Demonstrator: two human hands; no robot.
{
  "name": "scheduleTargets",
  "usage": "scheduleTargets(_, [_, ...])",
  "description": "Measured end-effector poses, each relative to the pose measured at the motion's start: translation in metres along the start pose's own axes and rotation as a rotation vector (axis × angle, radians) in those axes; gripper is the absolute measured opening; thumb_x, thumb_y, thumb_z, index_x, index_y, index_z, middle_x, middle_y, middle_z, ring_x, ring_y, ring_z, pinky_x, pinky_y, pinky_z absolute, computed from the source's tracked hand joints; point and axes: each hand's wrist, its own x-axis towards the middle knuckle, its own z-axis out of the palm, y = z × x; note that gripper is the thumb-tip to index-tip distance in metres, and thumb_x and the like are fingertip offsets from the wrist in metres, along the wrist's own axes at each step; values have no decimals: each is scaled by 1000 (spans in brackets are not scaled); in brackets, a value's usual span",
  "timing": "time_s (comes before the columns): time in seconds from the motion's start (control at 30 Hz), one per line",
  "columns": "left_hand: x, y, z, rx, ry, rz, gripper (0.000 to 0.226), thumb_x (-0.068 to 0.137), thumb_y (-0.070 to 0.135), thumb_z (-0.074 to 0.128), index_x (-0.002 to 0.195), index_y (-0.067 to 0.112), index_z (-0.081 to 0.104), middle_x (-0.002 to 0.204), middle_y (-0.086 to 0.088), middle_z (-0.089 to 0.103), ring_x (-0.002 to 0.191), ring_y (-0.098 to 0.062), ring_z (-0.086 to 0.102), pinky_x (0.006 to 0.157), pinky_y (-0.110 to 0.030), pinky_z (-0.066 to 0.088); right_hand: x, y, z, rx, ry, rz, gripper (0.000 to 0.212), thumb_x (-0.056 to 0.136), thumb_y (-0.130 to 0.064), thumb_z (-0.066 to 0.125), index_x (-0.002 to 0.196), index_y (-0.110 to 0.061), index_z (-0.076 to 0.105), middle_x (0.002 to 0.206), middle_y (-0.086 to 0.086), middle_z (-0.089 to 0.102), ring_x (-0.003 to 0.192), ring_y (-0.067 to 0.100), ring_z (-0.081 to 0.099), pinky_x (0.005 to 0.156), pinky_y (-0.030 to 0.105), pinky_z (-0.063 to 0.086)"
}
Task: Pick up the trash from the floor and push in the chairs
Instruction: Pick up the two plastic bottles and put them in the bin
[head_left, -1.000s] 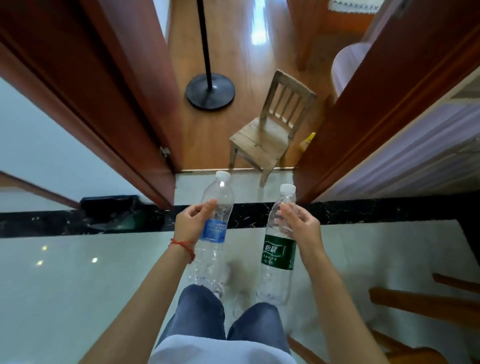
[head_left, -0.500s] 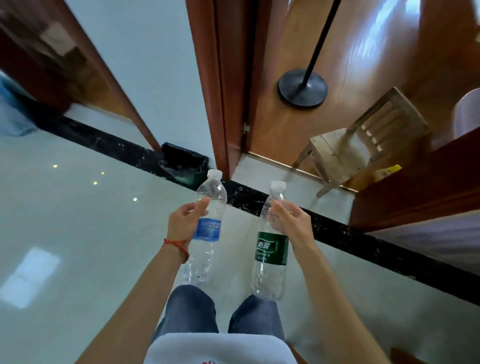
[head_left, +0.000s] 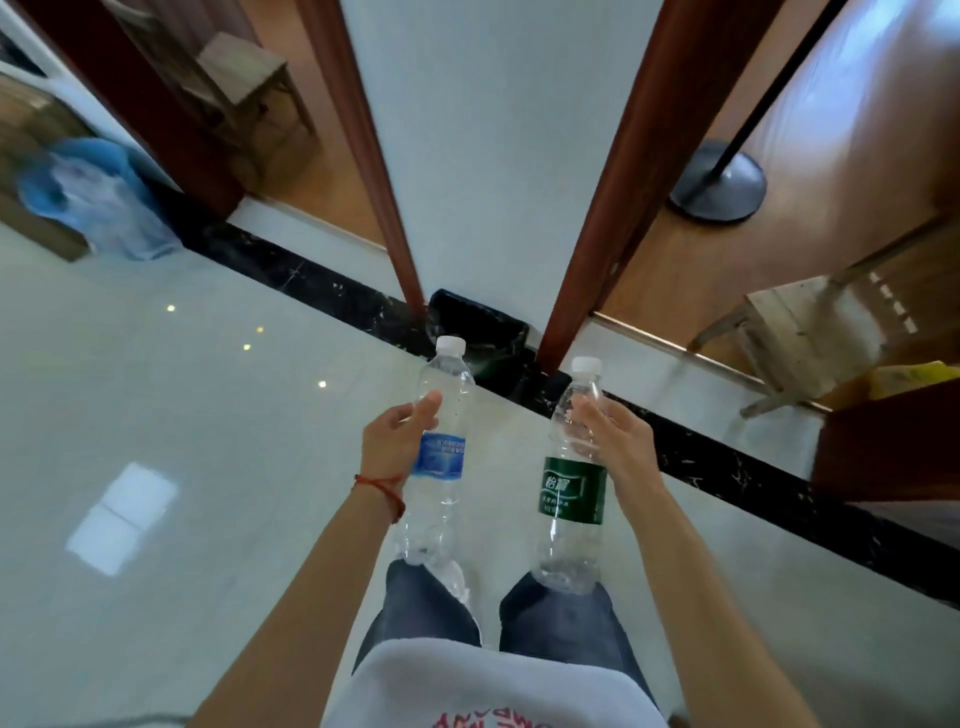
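My left hand (head_left: 395, 441) grips a clear plastic bottle with a blue label (head_left: 443, 457) around its upper body, cap pointing away from me. My right hand (head_left: 618, 441) grips a second clear bottle with a green label (head_left: 571, 493) just below its neck. Both bottles hang upright over my knees above the pale tiled floor. A small black bin (head_left: 478, 327) stands against the white wall straight ahead, between two doorways. A small wooden chair (head_left: 810, 332) stands in the right doorway, blurred.
A black marble strip (head_left: 727, 457) runs diagonally along the wall base. A lamp stand with a round black base (head_left: 719, 187) sits in the right room. A blue bag (head_left: 93, 202) lies at the far left. A wooden stool (head_left: 244, 67) shows through the left doorway.
My view has swung left: the chair and lamp base slid to the right, the black bin came to the centre, and the left doorway and blue bag appeared. Both hands keep their bottles.
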Motion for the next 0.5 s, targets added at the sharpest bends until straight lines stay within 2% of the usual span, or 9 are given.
scheduleTargets(0.13, [35,13,-10,25,-28,-37,35,84,43,57,94,10,60,101,-14,65,94,-32,63,89,-45,51,12,-9,25,-4,31,16,41,82,-28,67,116,-8,58,101,7,65,83,14,65,73,27,52])
scheduleTargets(0.33, [89,46,5,54,-55,-35,30,85,40,55,92,12,58,99,-12,63,87,-27,61,82,-37,50,66,-31,40,32,84,65,44,81,-29,68,117,-6,58,98,7,66,81,14,64,68,25,50])
scheduleTargets(0.43, [117,60,12,72,-52,-55,31,85,41,55,95,12,57,98,-9,62,85,-25,61,71,-29,50,93,-48,51,55,99,90,36,82,-28,67,111,-8,62,99,7,67,80,13,63,61,22,45])
scheduleTargets(0.5, [135,71,14,88,-58,-59,32,85,42,55,95,12,57,99,-9,63,86,-25,61,72,-29,51,109,-59,60,68,112,101,28,82,-27,67,104,-10,63,95,6,66,80,13,62,60,22,44])
